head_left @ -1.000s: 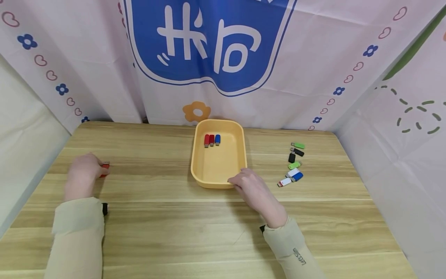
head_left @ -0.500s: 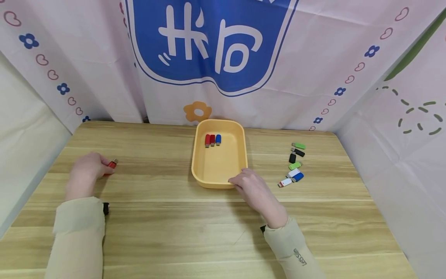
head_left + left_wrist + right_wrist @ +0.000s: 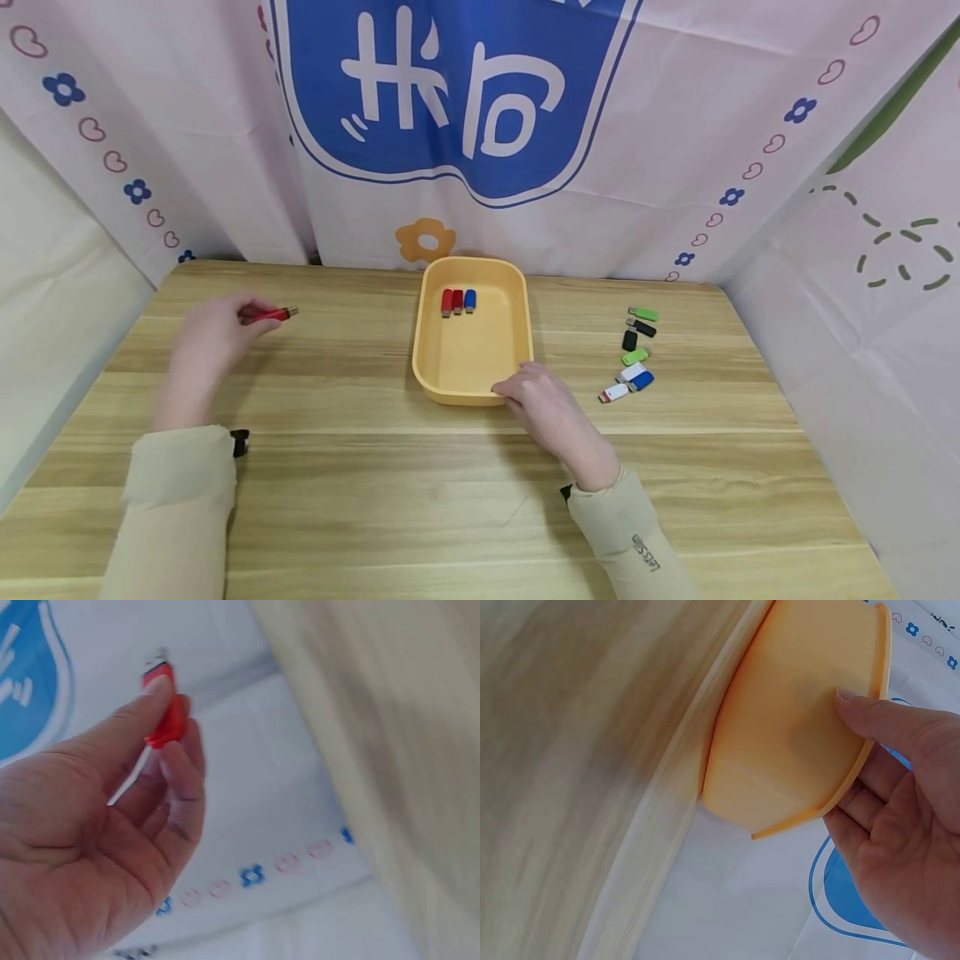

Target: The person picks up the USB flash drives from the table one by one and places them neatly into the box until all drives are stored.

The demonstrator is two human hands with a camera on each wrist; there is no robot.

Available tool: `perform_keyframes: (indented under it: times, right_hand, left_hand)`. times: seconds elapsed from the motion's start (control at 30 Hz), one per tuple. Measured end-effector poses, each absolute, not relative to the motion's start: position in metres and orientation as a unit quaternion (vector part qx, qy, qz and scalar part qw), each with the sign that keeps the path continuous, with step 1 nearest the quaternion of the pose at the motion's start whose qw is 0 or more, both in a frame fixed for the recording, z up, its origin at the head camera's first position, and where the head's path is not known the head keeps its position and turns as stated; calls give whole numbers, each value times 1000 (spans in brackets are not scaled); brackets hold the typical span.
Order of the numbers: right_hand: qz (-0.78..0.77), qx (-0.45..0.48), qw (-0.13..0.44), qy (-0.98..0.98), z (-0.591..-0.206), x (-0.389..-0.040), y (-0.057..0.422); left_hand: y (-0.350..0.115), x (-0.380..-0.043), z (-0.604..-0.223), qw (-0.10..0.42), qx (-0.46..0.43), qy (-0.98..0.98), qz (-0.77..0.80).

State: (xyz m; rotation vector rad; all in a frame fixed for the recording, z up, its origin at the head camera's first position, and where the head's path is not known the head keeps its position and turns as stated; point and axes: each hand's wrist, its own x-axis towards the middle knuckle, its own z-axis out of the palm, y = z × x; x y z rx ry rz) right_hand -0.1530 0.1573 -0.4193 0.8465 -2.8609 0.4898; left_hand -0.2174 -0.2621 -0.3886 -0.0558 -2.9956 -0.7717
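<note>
My left hand [image 3: 217, 337] pinches a red USB flash drive [image 3: 272, 315] above the left part of the table. In the left wrist view, thumb and fingers hold the red USB flash drive [image 3: 169, 705] with its metal plug pointing away from the palm. My right hand [image 3: 543, 408] grips the near right corner of a yellow tray [image 3: 417, 350]. The right wrist view shows the thumb against the outer wall of the tray [image 3: 780, 727], the other fingers over its rim. Inside the tray, two red flash drives [image 3: 452, 302] and a blue one [image 3: 470, 300] lie in a row near the far left.
Right of the tray, several loose flash drives lie on the wooden table [image 3: 390, 508]: green [image 3: 643, 314], black [image 3: 630, 340], white [image 3: 613, 392] and blue [image 3: 641, 381]. A printed curtain [image 3: 345, 208] hangs behind the table's far edge.
My left hand has picked the red USB flash drive up from the table and carried it away from me and slightly right. The right hand and the tray have stayed in place.
</note>
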Motion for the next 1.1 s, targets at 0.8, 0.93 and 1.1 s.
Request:
perform_keyframes:
  times: [0.8,0.93,1.1]
  right_hand:
    - [155,286,66,-943,-419,-153,158]
    - [158,280,57,-945,-418,-153,158]
    - [163,278,54,-945,-418,-153,158]
  left_hand:
    - [-108,-250,-372,50,-204,-935,-284]
    - [-91,-258,-371,42,-233,-939,-249]
    - [-72,-263,-371,27,-269,-933,-238]
